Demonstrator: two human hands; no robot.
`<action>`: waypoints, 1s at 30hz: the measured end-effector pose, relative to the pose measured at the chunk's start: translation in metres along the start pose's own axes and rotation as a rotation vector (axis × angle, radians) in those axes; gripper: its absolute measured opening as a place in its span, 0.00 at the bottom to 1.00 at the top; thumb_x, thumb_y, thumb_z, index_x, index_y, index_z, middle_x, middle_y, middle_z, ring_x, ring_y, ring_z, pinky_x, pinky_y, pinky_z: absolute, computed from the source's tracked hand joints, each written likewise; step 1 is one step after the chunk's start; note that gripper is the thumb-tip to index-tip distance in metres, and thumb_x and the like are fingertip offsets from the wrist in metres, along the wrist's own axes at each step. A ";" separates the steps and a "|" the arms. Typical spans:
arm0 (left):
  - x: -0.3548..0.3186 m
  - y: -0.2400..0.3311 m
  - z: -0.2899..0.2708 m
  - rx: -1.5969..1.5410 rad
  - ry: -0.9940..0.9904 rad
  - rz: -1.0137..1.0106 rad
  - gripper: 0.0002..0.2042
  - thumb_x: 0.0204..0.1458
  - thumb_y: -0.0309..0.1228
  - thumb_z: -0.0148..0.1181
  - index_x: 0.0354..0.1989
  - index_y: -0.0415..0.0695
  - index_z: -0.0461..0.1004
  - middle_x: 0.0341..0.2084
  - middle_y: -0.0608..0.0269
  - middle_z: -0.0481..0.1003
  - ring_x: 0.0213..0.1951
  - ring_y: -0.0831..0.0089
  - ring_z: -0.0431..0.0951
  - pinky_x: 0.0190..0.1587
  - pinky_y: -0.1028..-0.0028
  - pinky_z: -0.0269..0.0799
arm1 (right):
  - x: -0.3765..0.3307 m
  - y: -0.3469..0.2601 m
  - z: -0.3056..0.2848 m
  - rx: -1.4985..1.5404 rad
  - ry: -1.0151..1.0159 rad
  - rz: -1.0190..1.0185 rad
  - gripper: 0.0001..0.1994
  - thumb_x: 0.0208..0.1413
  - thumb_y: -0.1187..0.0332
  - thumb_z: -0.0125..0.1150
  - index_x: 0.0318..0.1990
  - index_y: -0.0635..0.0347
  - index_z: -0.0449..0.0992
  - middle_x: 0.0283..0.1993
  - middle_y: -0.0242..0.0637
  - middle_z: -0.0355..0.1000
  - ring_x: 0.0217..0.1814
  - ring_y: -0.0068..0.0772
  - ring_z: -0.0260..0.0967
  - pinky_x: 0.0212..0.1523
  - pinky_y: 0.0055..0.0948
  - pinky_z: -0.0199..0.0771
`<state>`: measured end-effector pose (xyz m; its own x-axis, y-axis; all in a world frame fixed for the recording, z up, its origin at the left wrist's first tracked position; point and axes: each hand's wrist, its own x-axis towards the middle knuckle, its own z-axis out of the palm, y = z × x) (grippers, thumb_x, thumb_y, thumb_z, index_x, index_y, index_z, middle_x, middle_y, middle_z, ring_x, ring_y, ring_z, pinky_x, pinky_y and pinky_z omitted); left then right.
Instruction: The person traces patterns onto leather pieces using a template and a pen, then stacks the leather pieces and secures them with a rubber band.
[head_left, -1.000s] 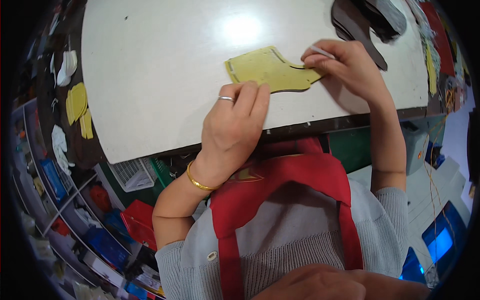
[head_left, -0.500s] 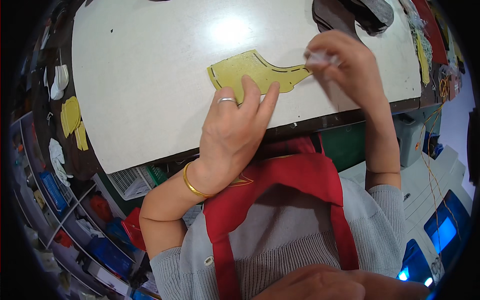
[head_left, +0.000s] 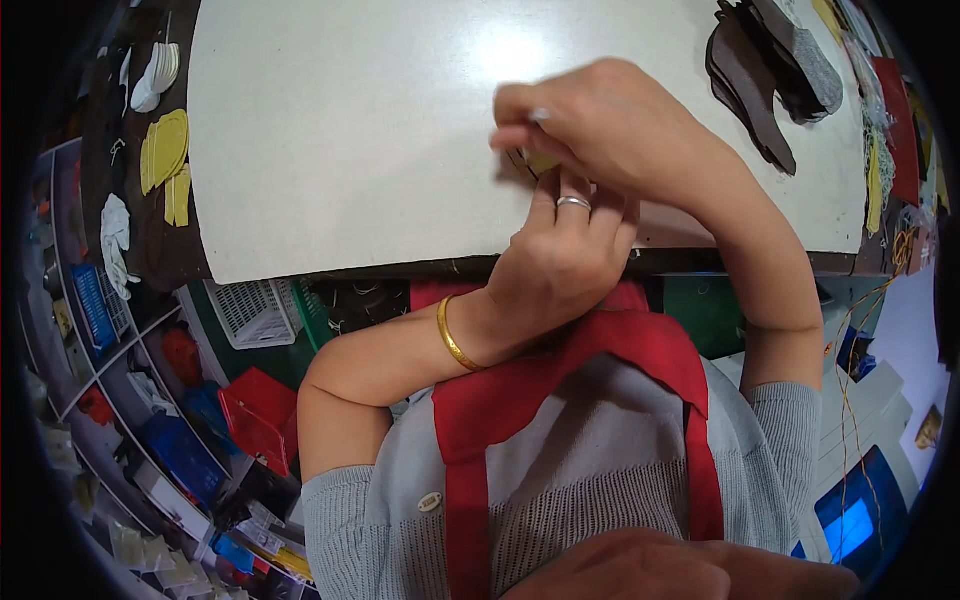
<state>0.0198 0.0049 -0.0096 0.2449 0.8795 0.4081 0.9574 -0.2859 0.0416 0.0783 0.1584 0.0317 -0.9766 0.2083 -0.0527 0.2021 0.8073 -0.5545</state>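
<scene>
White worktable [head_left: 330,150], dark cut pieces [head_left: 760,80] far right, right hand [head_left: 600,125] pinching a yellow piece [head_left: 541,162], mostly hidden, left hand [head_left: 560,260] perhaps pressing it flat.

head view, looking steeply down, close over white table [head_left: 330,150]

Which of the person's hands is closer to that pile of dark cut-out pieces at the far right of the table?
The right hand. It lies nearer the dark pieces, though not touching them. The left hand sits below it at the table's near edge, farther away.
</scene>
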 end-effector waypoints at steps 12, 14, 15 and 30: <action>0.014 0.002 0.000 0.118 -0.032 -0.007 0.14 0.52 0.32 0.56 0.45 0.44 0.78 0.47 0.58 0.77 0.34 0.64 0.76 0.36 0.74 0.77 | -0.060 0.027 -0.007 0.157 0.423 0.295 0.17 0.67 0.54 0.55 0.41 0.57 0.83 0.29 0.34 0.79 0.28 0.42 0.78 0.31 0.35 0.75; 0.014 0.003 0.001 0.106 -0.032 -0.004 0.11 0.53 0.33 0.56 0.42 0.43 0.77 0.46 0.58 0.76 0.34 0.67 0.74 0.39 0.71 0.77 | -0.065 0.025 -0.005 0.118 0.364 0.249 0.13 0.69 0.62 0.58 0.40 0.63 0.80 0.28 0.38 0.78 0.29 0.31 0.77 0.33 0.28 0.73; 0.015 0.004 0.003 0.129 -0.059 -0.008 0.11 0.53 0.33 0.56 0.43 0.44 0.77 0.46 0.60 0.76 0.32 0.68 0.72 0.38 0.73 0.76 | -0.066 0.028 -0.002 0.134 0.386 0.234 0.14 0.68 0.60 0.59 0.39 0.63 0.80 0.28 0.39 0.77 0.28 0.37 0.77 0.32 0.30 0.73; 0.025 -0.005 -0.001 0.130 -0.067 0.030 0.13 0.50 0.29 0.58 0.46 0.49 0.79 0.42 0.69 0.76 0.25 0.72 0.67 0.27 0.79 0.72 | -0.118 0.023 -0.016 0.145 0.517 0.393 0.12 0.69 0.62 0.53 0.38 0.61 0.76 0.28 0.48 0.73 0.33 0.54 0.74 0.34 0.45 0.73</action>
<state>0.0209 0.0283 0.0016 0.2787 0.8960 0.3457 0.9603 -0.2643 -0.0893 0.1991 0.1614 0.0380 -0.6640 0.7393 0.1115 0.4890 0.5422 -0.6833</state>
